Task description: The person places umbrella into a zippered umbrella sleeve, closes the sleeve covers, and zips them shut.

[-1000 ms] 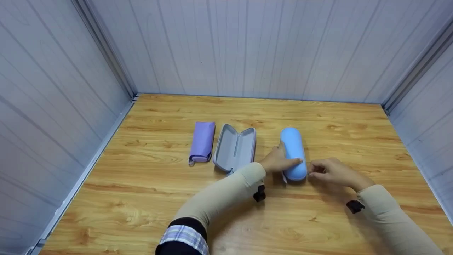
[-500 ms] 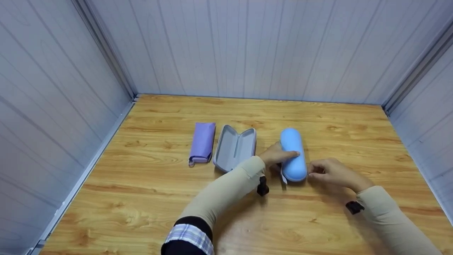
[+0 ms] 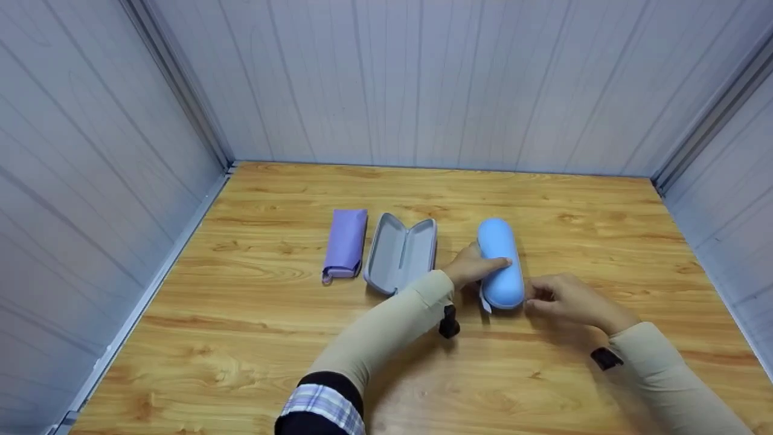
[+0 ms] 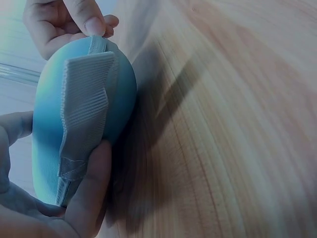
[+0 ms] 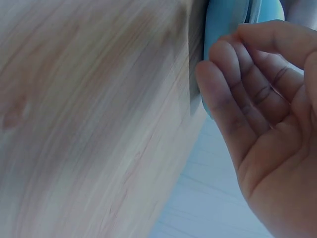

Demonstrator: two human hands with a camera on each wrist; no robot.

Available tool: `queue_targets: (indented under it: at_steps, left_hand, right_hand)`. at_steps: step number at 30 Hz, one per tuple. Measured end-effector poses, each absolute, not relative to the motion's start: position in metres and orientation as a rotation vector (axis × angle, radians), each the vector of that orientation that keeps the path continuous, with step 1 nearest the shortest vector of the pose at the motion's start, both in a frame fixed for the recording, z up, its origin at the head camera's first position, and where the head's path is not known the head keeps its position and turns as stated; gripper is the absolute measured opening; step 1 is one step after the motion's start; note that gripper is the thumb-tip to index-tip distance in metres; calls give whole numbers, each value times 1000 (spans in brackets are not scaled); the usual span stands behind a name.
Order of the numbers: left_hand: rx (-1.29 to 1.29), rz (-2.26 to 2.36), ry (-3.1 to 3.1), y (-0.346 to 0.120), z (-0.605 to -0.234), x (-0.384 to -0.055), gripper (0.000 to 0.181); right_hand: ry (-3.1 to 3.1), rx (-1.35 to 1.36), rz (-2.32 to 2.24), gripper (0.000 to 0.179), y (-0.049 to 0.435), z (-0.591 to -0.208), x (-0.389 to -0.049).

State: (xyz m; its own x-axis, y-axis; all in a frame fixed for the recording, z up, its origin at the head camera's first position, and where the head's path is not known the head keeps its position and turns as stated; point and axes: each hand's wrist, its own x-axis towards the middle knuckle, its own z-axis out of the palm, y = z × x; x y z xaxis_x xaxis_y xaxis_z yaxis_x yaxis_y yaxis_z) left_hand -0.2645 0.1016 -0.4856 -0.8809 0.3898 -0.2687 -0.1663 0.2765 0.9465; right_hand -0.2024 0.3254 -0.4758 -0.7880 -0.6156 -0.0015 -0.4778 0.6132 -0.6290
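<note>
Nearest me, on the near side of the blue case [image 3: 500,251], I see two beige sleeves [image 3: 380,332], each with a small black device [image 3: 448,321] at the wrist. The left one also carries a plaid band [image 3: 323,399] above its cuff.

The left hand [image 3: 474,266] comes next, at the left flank of the blue case, and I read it as grasping: its thumb lies over the top while another finger presses low on the side, against the base of the ribbed pale strap [image 4: 86,99]. The blue case therefore sits between thumb and fingers, its long side running away from me on the surface [image 3: 241,338].

The right hand [image 3: 570,299] is at the near right end of the blue case. Its thumb and fingertips are drawn together, pinching at the case's seam [image 4: 97,45]; any small tab between them is hidden from me. The remaining fingers curl just beside the shell.

Left of the blue case and apart from it, I have an open case [image 3: 413,248] with its grey lining facing up. Farther left lies a purple pouch [image 3: 345,241], just beside the open case. Well beyond the blue case stands the pale panelled wall [image 3: 392,78].
</note>
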Motion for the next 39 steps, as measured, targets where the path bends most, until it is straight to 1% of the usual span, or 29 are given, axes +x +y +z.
queue_targets:
  at_steps: [6,10,13,19,23,26,32,39]
  left_hand:
    - [196,1645,2103,103,-487,-264,62]
    - [186,1646,2103,104,-486,-264,66]
    - [201,1628,2114,102,-483,-263,73]
    - [259,1477,2213,98,-477,-263,94]
    - [288,1341,2294,98,-473,-263,99]
    - [326,1279,2337,100,-471,-265,97]
    - [444,1172,2426,104,-472,-268,81]
    - [424,1144,2464,107,-472,-266,80]
  right_hand:
    - [2605,-939,-959,6,326,-479,-198]
    - [2603,-917,-979,7,327,-480,-196]
    - [2617,-885,-978,6,327,-481,-196]
    - [2656,-856,-954,5,326,-483,-195]
    - [2648,-857,-987,6,326,-482,-194]
    - [2646,-867,-1001,6,326,-481,-194]
    - [2672,-918,-972,5,325,-480,-193]
    - [2632,-936,-945,6,322,-482,-190]
